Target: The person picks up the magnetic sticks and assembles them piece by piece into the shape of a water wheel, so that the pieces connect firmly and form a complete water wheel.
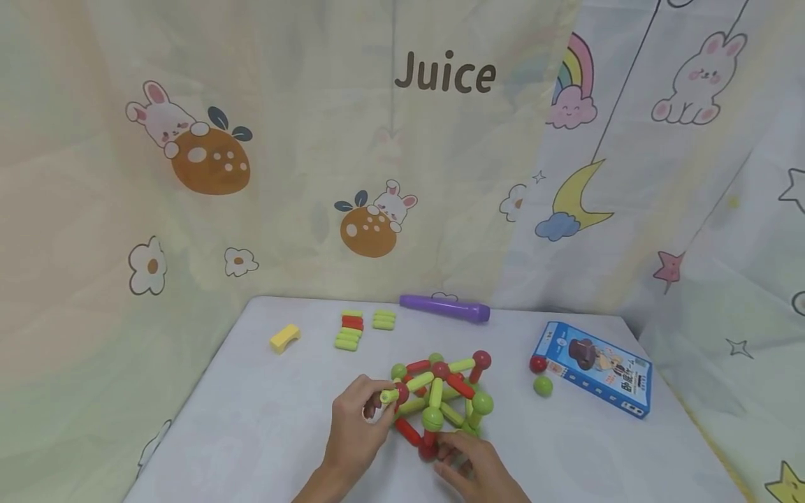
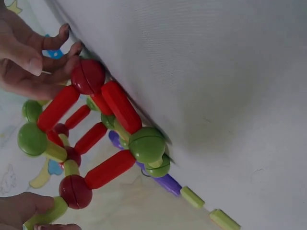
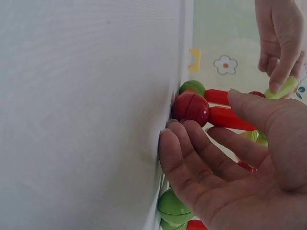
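Note:
A framework of red and yellow-green rods joined by red and green balls (image 1: 432,419) stands on the table. At its left corner, my left hand (image 1: 358,419) pinches a yellow-green rod (image 1: 388,396) between thumb and fingers; the rod meets an upper red ball (image 2: 76,191). Low at the front, my right hand (image 1: 474,464) has its fingertips right at the bottom red ball (image 3: 191,108), with the fingers extended and the thumb beside a red rod (image 3: 232,119). Part of the framework's underside is hidden behind the right hand in the right wrist view.
Several loose rods (image 1: 348,335) lie at the back, near a yellow arched block (image 1: 286,339) and a purple tapered stick (image 1: 443,307). To the right, a loose red ball (image 1: 537,364) and green ball (image 1: 543,385) lie beside a blue box (image 1: 594,367). Printed curtains (image 1: 302,140) surround the table.

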`<state>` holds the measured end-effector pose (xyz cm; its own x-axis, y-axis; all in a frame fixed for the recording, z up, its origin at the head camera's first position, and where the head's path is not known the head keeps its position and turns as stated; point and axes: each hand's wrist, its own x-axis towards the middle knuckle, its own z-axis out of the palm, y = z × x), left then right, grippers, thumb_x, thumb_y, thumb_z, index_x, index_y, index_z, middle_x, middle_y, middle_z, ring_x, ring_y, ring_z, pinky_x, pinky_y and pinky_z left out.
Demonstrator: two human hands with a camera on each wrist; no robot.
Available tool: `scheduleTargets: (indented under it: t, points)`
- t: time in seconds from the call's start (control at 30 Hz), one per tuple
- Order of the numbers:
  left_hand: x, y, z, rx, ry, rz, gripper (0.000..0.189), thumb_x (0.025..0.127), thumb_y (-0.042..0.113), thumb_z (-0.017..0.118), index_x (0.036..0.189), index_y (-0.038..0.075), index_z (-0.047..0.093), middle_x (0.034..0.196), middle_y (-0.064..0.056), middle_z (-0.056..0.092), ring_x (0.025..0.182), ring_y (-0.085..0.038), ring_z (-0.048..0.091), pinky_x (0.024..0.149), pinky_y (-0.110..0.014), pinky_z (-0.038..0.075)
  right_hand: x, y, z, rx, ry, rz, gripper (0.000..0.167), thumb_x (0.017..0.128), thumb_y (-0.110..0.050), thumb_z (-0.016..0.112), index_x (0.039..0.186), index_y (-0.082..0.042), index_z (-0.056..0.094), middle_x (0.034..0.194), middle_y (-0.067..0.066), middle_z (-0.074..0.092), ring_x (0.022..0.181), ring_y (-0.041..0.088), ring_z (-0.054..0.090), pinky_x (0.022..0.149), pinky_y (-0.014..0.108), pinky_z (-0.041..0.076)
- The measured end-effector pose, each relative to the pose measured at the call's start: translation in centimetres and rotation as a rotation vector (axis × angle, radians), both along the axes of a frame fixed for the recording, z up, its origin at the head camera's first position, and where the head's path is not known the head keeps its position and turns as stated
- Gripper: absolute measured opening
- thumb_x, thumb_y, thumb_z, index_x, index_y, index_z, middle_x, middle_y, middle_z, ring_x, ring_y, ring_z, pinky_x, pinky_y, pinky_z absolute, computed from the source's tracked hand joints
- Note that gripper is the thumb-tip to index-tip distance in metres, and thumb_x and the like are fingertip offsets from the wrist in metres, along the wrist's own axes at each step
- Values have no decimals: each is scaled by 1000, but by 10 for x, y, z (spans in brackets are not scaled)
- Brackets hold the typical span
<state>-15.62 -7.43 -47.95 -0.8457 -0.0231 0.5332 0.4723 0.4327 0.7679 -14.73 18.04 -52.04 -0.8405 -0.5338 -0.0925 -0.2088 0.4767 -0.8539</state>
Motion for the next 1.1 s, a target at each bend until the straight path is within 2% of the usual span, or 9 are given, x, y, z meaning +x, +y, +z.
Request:
scheduleTargets:
  t: [0.13, 0.27, 0.33, 0.4, 0.53, 0.6, 0.73, 0.93, 1.1]
  points:
    - [-2, 8, -2, -91, 143, -82, 48, 73, -25, 81, 112, 3, 81, 89, 6, 59, 76, -8, 58, 64, -21, 54, 1, -2, 2, 0, -4, -19, 44, 104, -26, 75, 138, -2, 65, 108, -6, 68, 92, 6, 61, 77, 22, 54]
    - [-6, 8, -6, -256, 262, -112, 48, 77, -19, 85, 119, 5, 82, 98, 6, 57, 90, -4, 52, 74, -14, 51, 2, -8, 5, 11, 52, -52, 40, 103, -25, 76, 136, -6, 66, 102, -11, 68, 88, 2, 60, 74, 22, 53]
    - [-8, 8, -7, -348, 308, -97, 47, 81, -13, 86, 122, 8, 82, 100, 6, 58, 93, -4, 50, 77, -12, 48, 2, -13, 7, 13, 109, -78, 35, 103, -28, 76, 131, -9, 68, 96, -13, 66, 86, 1, 59, 73, 22, 53]
    - [-10, 8, -9, -447, 357, -79, 47, 82, -11, 86, 124, 9, 81, 99, 4, 58, 91, -7, 49, 76, -14, 47, 1, -19, 8, 6, 161, -106, 26, 103, -31, 76, 121, -13, 70, 90, -14, 64, 83, 1, 58, 72, 22, 53]
    - [-12, 9, -12, -640, 464, -35, 54, 77, -12, 87, 125, 11, 81, 95, 1, 58, 85, -11, 48, 69, -21, 44, -2, -26, 8, -2, 201, -150, 15, 102, -30, 77, 104, -17, 69, 86, -15, 61, 79, 2, 56, 72, 21, 52]
    - [-13, 11, -14, -708, 499, -20, 57, 75, -12, 87, 127, 11, 80, 94, 0, 57, 84, -13, 48, 67, -23, 43, -3, -27, 7, 0, 215, -163, 12, 102, -26, 77, 104, -15, 70, 86, -15, 62, 78, 1, 56, 70, 21, 51]
    - [-13, 12, -16, -794, 507, 28, 56, 75, -6, 89, 128, 10, 79, 94, -2, 58, 86, -15, 50, 66, -24, 41, -5, -26, 4, 6, 252, -158, 7, 103, -19, 75, 105, -13, 71, 87, -14, 64, 77, 2, 56, 69, 21, 52]
    - [-13, 14, -15, -879, 486, 92, 52, 78, 3, 92, 128, 9, 79, 99, -5, 65, 92, -19, 56, 66, -26, 40, -6, -27, 6, 15, 172, -179, 11, 102, -23, 76, 105, -14, 70, 90, -12, 66, 79, 3, 56, 72, 21, 52]
    - [-12, 18, -14, -936, 452, 139, 51, 81, 10, 93, 130, 12, 78, 101, -4, 67, 91, -18, 57, 65, -27, 39, -6, -27, 7, 14, 169, -182, 10, 103, -22, 75, 106, -14, 70, 91, -10, 68, 79, 3, 56, 72, 21, 52]
